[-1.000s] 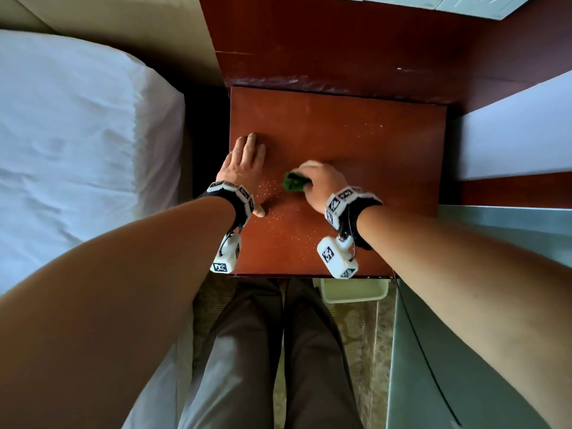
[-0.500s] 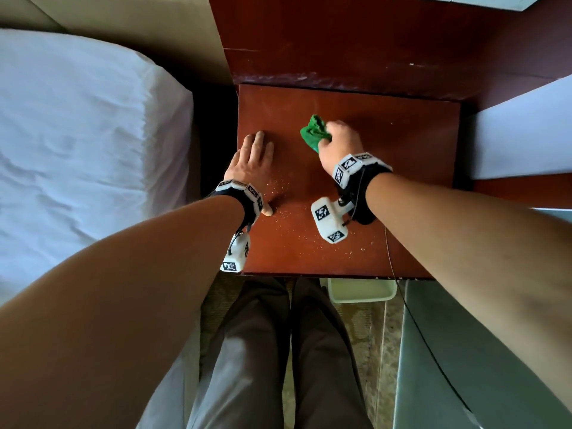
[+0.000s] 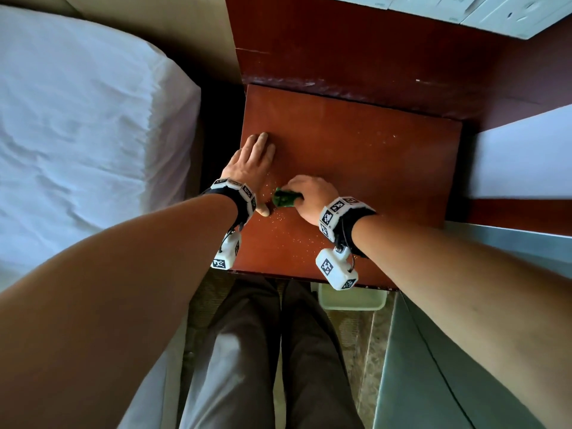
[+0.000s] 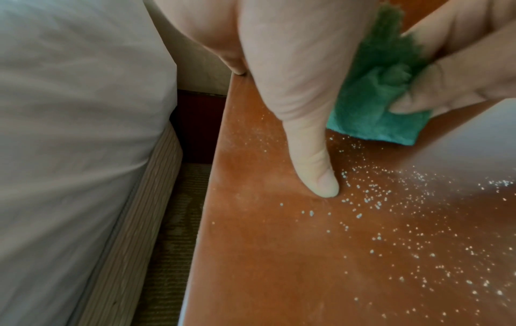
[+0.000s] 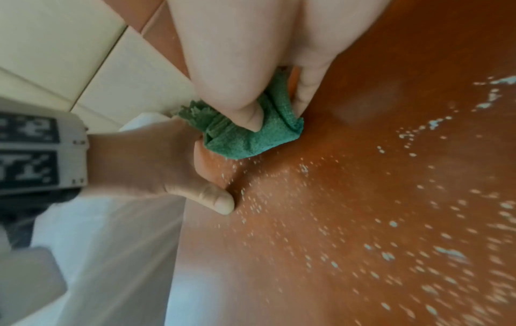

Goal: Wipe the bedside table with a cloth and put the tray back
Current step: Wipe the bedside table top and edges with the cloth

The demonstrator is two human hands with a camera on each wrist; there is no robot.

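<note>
Right hand (image 3: 309, 196) fingers clamped on bunched cloth (image 3: 285, 198), pressed to bench (image 3: 356, 156) at 9 o'clock from centre. Left hand (image 3: 250, 162) flat, fingers together. Cloth soft, light; grip the bunch.

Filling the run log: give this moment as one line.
stage: wiping | right hand: grips bunched green cloth on reddish-brown wooden bedside table | left hand: flat on tabletop | white crumbs: remain | tray: not on tabletop

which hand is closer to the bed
Left. The left hand lies flat on the bedside table by the edge facing the bed. The right hand, gripping the green cloth, sits farther toward the table's middle.
</note>
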